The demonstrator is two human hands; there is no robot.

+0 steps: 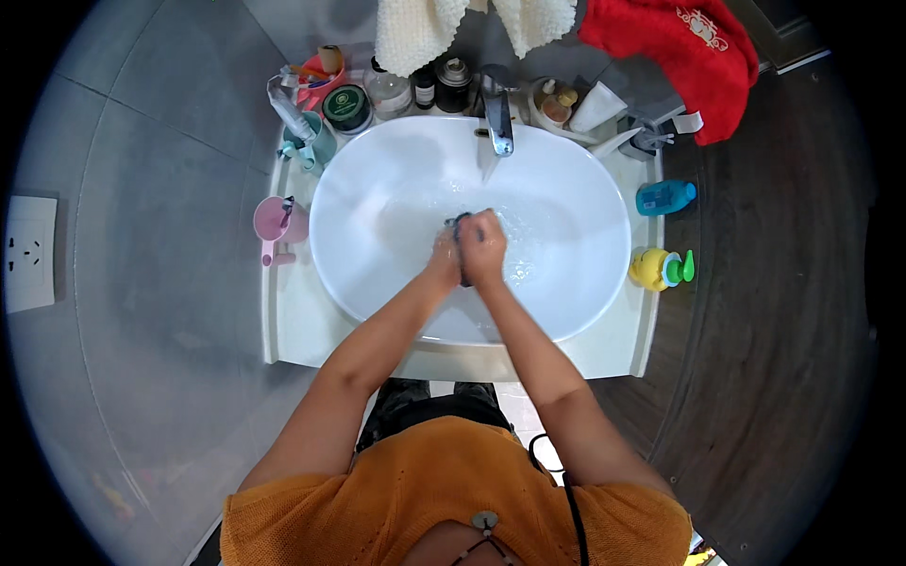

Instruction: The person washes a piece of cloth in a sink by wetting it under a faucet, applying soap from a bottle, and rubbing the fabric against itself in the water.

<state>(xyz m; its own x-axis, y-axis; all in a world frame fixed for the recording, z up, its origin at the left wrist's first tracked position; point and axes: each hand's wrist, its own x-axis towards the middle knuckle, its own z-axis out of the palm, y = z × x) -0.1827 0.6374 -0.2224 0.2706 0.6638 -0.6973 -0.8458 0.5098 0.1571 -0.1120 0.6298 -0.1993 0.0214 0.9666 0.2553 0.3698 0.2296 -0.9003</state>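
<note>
Over the middle of the white oval basin my two hands press together. My left hand and my right hand are closed around a small dark, soft-looking item, possibly a piece of cloth. Only its dark edges show between the palms and at the wrists, so its exact kind is hidden. The fingers are slightly smeared by motion. Shallow water with bubbles lies in the basin under and beside the hands. The chrome faucet stands at the far rim, just beyond my hands.
On the left counter stand a pink cup, a teal cup and a dark green jar. Bottles line the back. A blue bottle and a yellow pump bottle are at the right edge. White and red towels hang above.
</note>
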